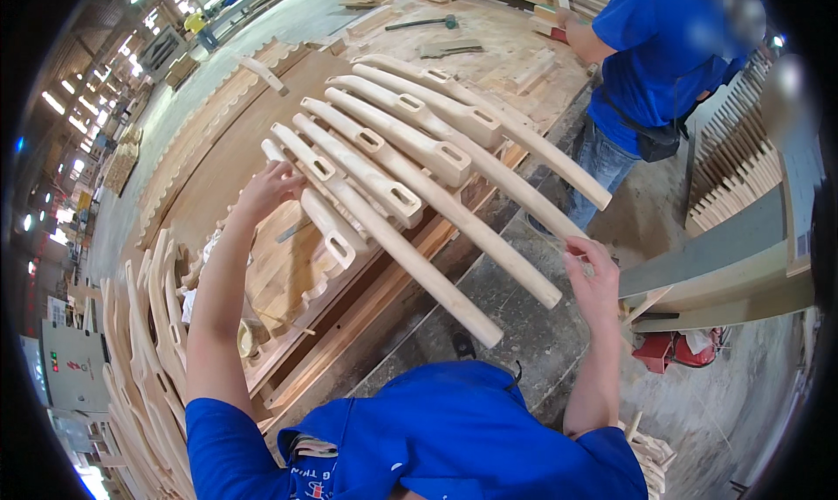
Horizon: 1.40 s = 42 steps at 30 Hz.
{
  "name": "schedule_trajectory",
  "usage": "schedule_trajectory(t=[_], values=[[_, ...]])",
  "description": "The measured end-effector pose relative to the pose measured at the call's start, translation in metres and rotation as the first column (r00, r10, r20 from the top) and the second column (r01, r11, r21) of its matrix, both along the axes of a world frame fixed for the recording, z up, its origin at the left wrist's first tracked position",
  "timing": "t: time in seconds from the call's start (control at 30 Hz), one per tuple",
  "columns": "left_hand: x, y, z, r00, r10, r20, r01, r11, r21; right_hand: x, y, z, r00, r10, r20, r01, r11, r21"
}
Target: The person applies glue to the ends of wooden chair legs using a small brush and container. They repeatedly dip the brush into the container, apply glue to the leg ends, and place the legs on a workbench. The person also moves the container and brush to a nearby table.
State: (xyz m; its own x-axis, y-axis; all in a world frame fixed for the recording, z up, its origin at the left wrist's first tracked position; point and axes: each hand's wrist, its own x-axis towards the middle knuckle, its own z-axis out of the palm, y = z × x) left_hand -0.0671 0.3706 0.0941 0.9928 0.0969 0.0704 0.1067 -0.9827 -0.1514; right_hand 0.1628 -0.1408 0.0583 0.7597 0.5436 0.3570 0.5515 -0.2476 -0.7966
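Several pale wooden pieces, shaped like chair legs with oval slots, lie side by side across the bench, their rounded ends overhanging its near edge. My left hand (272, 188) is closed over the far end of the leftmost slotted wooden piece (327, 231); part of its grip is hidden. At the right, the fingers of my right hand (595, 280) close on the rounded end of a longer slotted wooden piece (511, 188). Between my hands, another slotted wooden piece (441, 279) reaches nearest to my body.
The wooden bench (297, 81) has scalloped strips along its far side. A mallet (423, 23) lies farther back. A co-worker in blue (642, 59) stands at the right. More curved wooden pieces (144, 343) stand at my left; a red machine (676, 351) sits at lower right.
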Motion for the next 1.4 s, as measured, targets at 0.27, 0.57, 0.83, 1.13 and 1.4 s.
schedule_trajectory(t=[0.27, 0.57, 0.83, 1.13, 1.4], values=[[0.022, -0.007, 0.008, 0.945, 0.212, -0.247, -0.224, 0.974, -0.019, 0.018, 0.039, 0.014, 0.981, 0.191, 0.022, -0.189, 0.979, -0.070], [0.012, -0.008, 0.019, 0.921, 0.276, -0.275, -0.280, 0.960, 0.024, -0.029, 0.101, 0.031, 0.821, 0.557, 0.125, -0.551, 0.831, -0.078], [-0.060, -0.107, 0.028, 0.860, 0.427, 0.281, -0.363, 0.897, -0.252, -0.084, 0.087, 0.022, 0.582, 0.710, -0.396, -0.596, 0.704, 0.387], [-0.158, -0.327, -0.014, 0.750, 0.395, 0.531, 0.045, 0.771, -0.636, -0.185, 0.107, 0.028, 0.050, 0.825, -0.563, -0.874, 0.309, 0.376], [-0.293, -0.388, -0.025, 0.714, 0.531, 0.457, -0.197, 0.778, -0.597, -0.299, 0.104, 0.014, -0.194, 0.727, -0.659, -0.898, 0.138, 0.417]])
